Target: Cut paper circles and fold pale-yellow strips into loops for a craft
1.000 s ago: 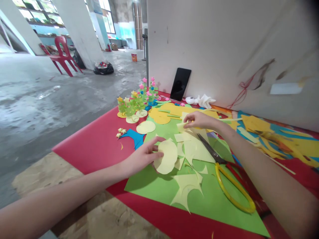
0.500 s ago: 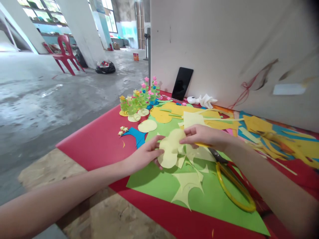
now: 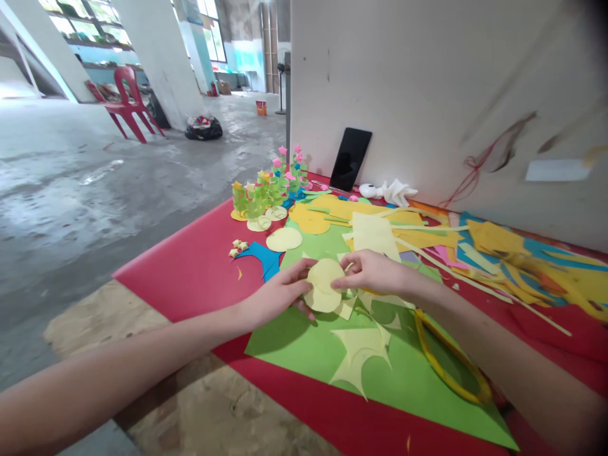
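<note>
Pale yellow paper circles overlap above the green sheet. My left hand pinches their left edge between thumb and fingers, and my right hand grips the right edge. Under my right hand a bit of a yellow pencil-like stick shows; most of it is hidden. Scissors with yellow and red handles lie beneath my right forearm, their blades covered. Pale yellow offcuts with curved edges rest on the green paper just in front of my hands.
Small green paper plants with star tops stand at the back left. A black phone leans on the wall. Yellow and blue paper scraps pile up at the right. A blue offcut and small folded stars lie left.
My right hand has moved left and slightly down, sliding the circles from a spread shape into a nearly full overlap. My left hand keeps its pinch.
</note>
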